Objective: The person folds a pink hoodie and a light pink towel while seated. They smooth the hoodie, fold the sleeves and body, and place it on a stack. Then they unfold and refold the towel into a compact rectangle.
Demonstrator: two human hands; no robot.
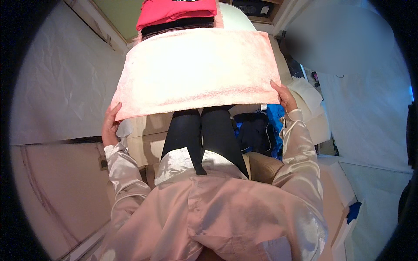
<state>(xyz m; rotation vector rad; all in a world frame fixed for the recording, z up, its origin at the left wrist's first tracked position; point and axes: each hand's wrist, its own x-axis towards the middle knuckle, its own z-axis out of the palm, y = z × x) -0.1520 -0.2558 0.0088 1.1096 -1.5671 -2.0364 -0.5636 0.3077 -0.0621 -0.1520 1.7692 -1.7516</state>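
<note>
A pale pink towel point(196, 69) is spread out in front of me, its near edge hanging just above my knees. My left hand point(111, 124) grips its near left corner, thumb on top and fingers underneath. At the near right corner, my right hand point(285, 96) pinches the cloth in the same way. The towel's middle is washed out by bright light. Just beyond its far edge sits a stack of folded clothes, with a red garment point(178, 12) on top and a black garment point(178, 27) below.
Dark and blue clothes point(254, 132) lie in a heap right of my legs. A rounded white surface point(237, 18) shows behind the stack. White sheeting point(65, 78) hangs at the left, and pale sheeting point(361, 117) at the right. A blurred patch hides the upper right.
</note>
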